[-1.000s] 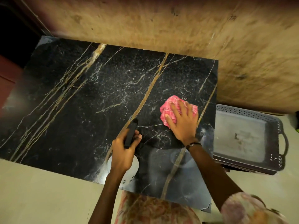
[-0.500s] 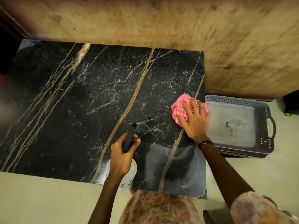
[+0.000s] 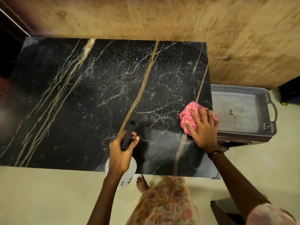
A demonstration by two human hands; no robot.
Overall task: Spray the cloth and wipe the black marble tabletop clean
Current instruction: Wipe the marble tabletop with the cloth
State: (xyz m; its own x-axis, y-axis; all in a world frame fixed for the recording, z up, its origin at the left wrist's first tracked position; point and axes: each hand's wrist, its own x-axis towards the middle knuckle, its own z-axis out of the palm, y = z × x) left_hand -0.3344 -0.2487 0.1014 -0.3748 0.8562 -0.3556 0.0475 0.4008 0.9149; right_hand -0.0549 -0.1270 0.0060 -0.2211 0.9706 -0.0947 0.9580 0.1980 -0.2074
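The black marble tabletop point(image 3: 100, 98) with gold and white veins fills the middle of the head view. My right hand point(image 3: 203, 129) presses flat on a crumpled pink checked cloth point(image 3: 189, 111) at the tabletop's right edge, fingers spread over it. My left hand point(image 3: 121, 153) grips a spray bottle by its black nozzle head point(image 3: 128, 135) over the near edge. The bottle's white body point(image 3: 128, 176) hangs below my hand, mostly hidden by it.
A grey perforated plastic tray point(image 3: 266, 114) with handles sits just right of the table, lower down. A worn brown wall point(image 3: 162, 18) runs behind the table. Pale floor point(image 3: 40, 195) lies in front, with my bare foot point(image 3: 142, 182) and floral dress near the table edge.
My right hand has slid the pink cloth rightward across the marble to the table's right edge. My left hand has kept hold of the spray bottle in about the same place.
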